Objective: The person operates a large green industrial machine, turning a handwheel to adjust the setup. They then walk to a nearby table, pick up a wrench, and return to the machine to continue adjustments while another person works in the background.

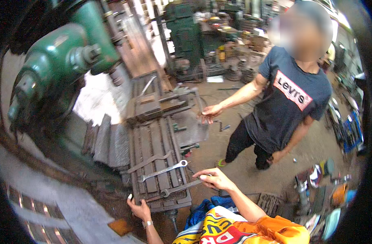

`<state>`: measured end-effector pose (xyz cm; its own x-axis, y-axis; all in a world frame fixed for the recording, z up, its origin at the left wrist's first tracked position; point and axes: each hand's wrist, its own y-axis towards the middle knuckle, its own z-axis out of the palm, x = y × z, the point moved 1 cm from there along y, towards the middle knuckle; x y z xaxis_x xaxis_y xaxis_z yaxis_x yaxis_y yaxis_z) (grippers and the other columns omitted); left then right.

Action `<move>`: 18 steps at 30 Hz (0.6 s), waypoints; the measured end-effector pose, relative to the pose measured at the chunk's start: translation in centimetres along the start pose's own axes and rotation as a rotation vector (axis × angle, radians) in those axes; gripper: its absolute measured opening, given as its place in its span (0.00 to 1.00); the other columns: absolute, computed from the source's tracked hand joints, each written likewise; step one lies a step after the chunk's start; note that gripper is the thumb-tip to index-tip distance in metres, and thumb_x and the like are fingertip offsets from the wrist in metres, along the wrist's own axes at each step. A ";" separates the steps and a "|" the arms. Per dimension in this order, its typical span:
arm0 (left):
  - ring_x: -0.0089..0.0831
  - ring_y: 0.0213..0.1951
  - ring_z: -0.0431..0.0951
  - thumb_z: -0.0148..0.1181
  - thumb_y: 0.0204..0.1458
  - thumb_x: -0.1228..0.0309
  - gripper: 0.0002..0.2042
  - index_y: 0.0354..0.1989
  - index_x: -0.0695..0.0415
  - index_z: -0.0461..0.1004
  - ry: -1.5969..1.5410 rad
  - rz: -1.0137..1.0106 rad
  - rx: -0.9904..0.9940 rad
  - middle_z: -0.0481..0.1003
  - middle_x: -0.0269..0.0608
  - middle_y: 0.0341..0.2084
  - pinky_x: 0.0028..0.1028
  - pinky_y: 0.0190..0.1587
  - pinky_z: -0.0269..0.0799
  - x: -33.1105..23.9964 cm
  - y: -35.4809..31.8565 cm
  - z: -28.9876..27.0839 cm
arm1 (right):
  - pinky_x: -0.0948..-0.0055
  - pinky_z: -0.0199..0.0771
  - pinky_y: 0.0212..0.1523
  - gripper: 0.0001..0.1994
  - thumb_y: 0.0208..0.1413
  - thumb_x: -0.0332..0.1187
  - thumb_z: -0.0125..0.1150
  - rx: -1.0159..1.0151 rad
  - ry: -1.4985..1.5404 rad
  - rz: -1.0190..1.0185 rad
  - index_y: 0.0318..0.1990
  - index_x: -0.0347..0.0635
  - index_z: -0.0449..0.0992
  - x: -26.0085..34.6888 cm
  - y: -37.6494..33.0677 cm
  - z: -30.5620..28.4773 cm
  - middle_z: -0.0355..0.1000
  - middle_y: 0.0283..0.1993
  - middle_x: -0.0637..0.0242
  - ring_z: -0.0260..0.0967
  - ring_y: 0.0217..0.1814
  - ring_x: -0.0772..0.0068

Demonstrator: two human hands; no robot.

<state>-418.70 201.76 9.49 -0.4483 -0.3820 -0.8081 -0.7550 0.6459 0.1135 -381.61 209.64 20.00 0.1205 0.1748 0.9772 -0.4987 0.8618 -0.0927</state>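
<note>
At lower centre, the left hand [140, 210] spreads at the edge of a slotted machine table [155, 140] bearing 1 combination wrench [163, 171]; the right hand [215, 179] pinches an open-ended wrench [184, 187].

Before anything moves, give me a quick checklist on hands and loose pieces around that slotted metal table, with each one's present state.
1. Left hand away from the slotted table: not ok, it is at the near left corner.
2. Right hand firmly gripping the nearer wrench: cannot tell; fingers are at its right end.
3. Ring-ended wrench lying on the table: ok, it lies across the slots.
4. Table free of other loose pieces: not ok, a curved bar lies across it.
5. Co-worker's hand away from the bent handle: not ok, it is at the handle's end.
</note>
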 end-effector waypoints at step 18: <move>0.48 0.41 0.77 0.56 0.46 0.76 0.25 0.56 0.56 0.62 0.184 0.141 -0.132 0.79 0.46 0.38 0.42 0.46 0.68 -0.9 -1.5 0.7 | 0.82 0.51 0.20 0.17 0.62 0.42 0.55 0.142 0.116 0.086 0.50 0.39 0.77 0.0 1.7 -6.9 0.61 0.19 0.77 0.54 0.19 0.87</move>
<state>-416.83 201.63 9.65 -0.6239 -0.4156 -0.6619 -0.7293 0.6139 0.3020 -376.49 214.41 18.52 0.1662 0.3055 0.9376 -0.6265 0.7669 -0.1389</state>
